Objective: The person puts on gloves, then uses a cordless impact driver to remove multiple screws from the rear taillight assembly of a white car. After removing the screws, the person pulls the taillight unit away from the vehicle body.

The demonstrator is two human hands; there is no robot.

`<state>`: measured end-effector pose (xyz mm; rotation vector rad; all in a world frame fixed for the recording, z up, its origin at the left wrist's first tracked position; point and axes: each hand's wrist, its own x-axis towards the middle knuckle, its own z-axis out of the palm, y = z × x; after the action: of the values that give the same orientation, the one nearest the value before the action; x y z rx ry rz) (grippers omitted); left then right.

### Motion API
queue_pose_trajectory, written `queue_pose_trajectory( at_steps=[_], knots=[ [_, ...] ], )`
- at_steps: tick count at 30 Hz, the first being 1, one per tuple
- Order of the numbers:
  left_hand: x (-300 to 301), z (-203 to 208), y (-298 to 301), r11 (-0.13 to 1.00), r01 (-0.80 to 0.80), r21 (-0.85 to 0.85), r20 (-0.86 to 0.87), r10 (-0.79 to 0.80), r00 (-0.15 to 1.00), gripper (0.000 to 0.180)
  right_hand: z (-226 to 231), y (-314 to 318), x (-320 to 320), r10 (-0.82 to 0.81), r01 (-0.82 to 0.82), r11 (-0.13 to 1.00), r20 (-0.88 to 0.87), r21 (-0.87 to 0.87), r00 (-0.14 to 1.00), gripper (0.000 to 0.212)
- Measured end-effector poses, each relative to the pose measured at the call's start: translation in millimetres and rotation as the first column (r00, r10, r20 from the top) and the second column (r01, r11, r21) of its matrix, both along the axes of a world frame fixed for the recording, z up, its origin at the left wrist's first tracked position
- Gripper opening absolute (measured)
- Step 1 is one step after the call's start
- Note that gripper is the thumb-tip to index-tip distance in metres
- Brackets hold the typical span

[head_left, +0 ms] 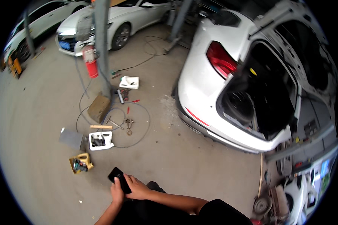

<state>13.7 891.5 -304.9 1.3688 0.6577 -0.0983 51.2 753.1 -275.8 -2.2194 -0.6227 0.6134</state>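
Near the lower edge of the head view, a black smartphone (115, 174) is held tilted in front of my body. My left hand (116, 191) grips its near left side, thumb lying along the dark face. From the right, my right hand (137, 188) closes on the other side, fingers laid on the phone. The undersides of both hands are hidden. Left of the hands on the floor stands a cut-open yellow jug (87, 158) with small parts inside. Beyond it lies a cut-open white jug (109, 139) holding dark tools.
A white car (199, 90) with its tailgate raised stands at right. A grey post (103, 48) bears a red fire extinguisher (91, 65). Around its foot lie a brown block (99, 108), a looped hose (148, 120), a hammer (115, 123) and another white jug (129, 82).
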Motion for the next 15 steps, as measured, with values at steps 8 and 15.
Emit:
queue_pose_trajectory(
  at_steps=[8,15],
  knots=[
    [41.1,-27.0,-97.6,-0.087,0.757,0.648,-0.227,-0.97,0.082,0.039,-62.4,-158.0,-117.5,-0.88,0.877,0.447,-0.262,-0.176,0.396,0.097],
    [-8.3,-133.4,-246.9,-0.86,0.348,0.373,-0.52,-0.505,-0.689,0.046,-97.5,-226.4,-340.1,-0.261,0.887,-0.256,-0.856,-0.385,-0.447,0.053]
  ],
)
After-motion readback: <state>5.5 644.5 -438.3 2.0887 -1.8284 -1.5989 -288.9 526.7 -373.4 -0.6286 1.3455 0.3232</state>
